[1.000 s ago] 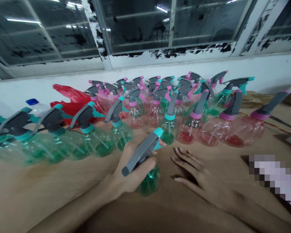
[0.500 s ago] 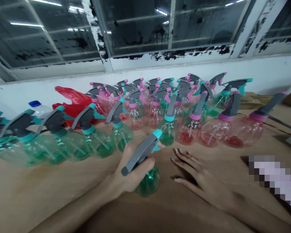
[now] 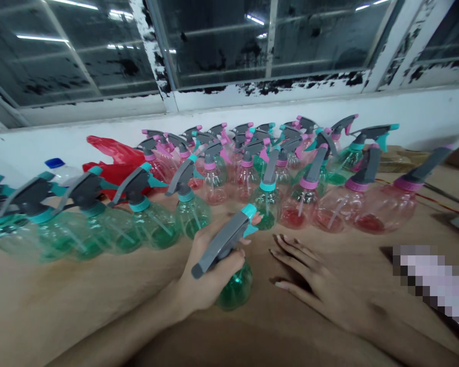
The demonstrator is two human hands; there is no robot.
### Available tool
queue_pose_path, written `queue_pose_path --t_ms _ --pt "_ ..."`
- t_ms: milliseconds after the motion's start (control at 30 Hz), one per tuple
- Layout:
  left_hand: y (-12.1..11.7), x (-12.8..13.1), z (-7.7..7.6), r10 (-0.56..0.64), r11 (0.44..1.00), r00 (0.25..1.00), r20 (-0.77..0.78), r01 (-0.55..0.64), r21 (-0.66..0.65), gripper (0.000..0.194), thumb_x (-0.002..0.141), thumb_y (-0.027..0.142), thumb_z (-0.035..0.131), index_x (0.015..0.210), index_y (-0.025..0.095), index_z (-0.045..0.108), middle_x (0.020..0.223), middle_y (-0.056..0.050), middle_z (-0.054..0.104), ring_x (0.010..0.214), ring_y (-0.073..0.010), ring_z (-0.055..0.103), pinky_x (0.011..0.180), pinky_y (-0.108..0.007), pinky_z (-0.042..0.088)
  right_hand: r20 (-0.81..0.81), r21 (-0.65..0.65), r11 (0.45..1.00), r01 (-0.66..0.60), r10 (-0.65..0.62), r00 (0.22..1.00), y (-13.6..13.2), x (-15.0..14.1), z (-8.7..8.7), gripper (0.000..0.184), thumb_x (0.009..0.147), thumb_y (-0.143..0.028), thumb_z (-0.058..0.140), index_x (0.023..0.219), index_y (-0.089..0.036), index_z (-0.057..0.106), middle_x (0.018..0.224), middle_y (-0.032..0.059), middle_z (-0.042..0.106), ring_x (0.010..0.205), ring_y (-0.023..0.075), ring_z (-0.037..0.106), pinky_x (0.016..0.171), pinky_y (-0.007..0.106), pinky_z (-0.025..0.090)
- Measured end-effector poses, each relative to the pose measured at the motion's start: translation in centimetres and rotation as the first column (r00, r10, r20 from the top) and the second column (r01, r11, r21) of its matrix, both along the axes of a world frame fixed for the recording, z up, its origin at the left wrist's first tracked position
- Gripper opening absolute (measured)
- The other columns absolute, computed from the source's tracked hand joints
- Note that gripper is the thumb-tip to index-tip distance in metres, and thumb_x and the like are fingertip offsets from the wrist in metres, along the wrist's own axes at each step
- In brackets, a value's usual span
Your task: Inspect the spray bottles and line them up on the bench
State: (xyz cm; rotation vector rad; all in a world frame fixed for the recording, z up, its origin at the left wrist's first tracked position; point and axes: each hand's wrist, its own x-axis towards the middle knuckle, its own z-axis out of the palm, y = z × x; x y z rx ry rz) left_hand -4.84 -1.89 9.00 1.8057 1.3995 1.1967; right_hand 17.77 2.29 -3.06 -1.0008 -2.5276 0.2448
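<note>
My left hand [image 3: 210, 270] is wrapped round the neck of a green spray bottle [image 3: 235, 290] that stands on the table near me. Its grey spray head with a turquoise nozzle points away and to the right, and part of the turquoise trigger shows below the nozzle. Flat on the table to the right of that bottle lies my right hand [image 3: 313, 275], empty, with the fingers spread. Just beyond my hands stand another green spray bottle [image 3: 193, 211] and a pink spray bottle [image 3: 296, 206].
Rows of green and pink spray bottles line the wooden table [image 3: 137, 285] to the left, back and right. A red plastic bag [image 3: 110, 158] and a blue-capped bottle [image 3: 61, 171] are at the back left. Flattened cardboard [image 3: 398, 159] lies at the back right.
The fingers of my left hand have shifted slightly at the trigger and neck, with one fingertip now stretched past the nozzle. My right hand has stayed in place.
</note>
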Motion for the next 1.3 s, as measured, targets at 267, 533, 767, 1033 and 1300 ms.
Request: queue_pose_path --t_ms 267,533,767,1033,1300 --pt "-0.02 0.09 0.02 -0.018 1.000 0.997 0.070 0.018 0.014 0.020 0.066 0.014 0.050 0.079 0.022 0.063 0.102 -0.003 0.066 0.081 -0.0188 0.062 0.076 -0.032 0.050 0.002 0.006 1.000 -0.001 0.001 1.000 0.04 -0.01 -0.12 0.052 0.086 -0.045 0.048 0.134 -0.028 0.040 0.145 0.0032 0.034 0.132 0.0249 0.031 0.105 0.049 0.032" --pt "-0.11 -0.19 -0.38 -0.016 0.998 0.997 0.080 0.021 -0.063 0.025 0.068 0.017 0.052 0.091 0.022 0.060 0.077 -0.001 0.064 0.067 -0.0178 0.059 0.065 -0.032 0.048 -0.018 0.008 1.000 -0.011 0.011 1.000 0.05 0.01 -0.07 0.052 0.086 -0.045 0.049 0.134 -0.028 0.040 0.144 0.0043 0.034 0.131 0.0261 0.032 0.104 0.051 0.033" --pt "-0.25 -0.28 -0.36 -0.028 0.998 0.997 0.074 0.032 -0.053 0.024 0.069 0.020 0.053 0.092 0.022 0.061 0.079 -0.001 0.062 0.071 -0.0183 0.058 0.067 -0.032 0.047 0.037 0.029 1.000 -0.009 0.008 0.999 0.12 0.03 -0.27 0.053 0.087 -0.046 0.046 0.135 -0.026 0.039 0.145 0.0037 0.034 0.132 0.0239 0.029 0.106 0.049 0.031" --pt "-0.02 -0.41 -0.37 -0.043 0.995 0.996 0.080 0.050 -0.090 0.027 0.069 0.022 0.054 0.096 0.023 0.059 0.078 0.000 0.061 0.062 -0.0166 0.054 0.057 -0.029 0.043 -0.002 0.019 1.000 -0.013 0.013 1.000 -0.08 -0.08 0.32 0.052 0.086 -0.045 0.048 0.134 -0.027 0.040 0.144 0.0032 0.036 0.131 0.0241 0.031 0.106 0.047 0.031" --pt "0.17 -0.60 -0.21 -0.087 0.996 0.996 0.011 0.087 -0.025 0.021 0.072 0.019 0.050 0.091 0.023 0.058 0.076 0.000 0.057 0.068 -0.0164 0.055 0.064 -0.030 0.044 0.015 0.051 0.999 -0.012 0.012 1.000 0.13 -0.06 -0.14 0.053 0.086 -0.045 0.048 0.134 -0.025 0.040 0.144 0.0030 0.036 0.132 0.0237 0.030 0.106 0.047 0.031"
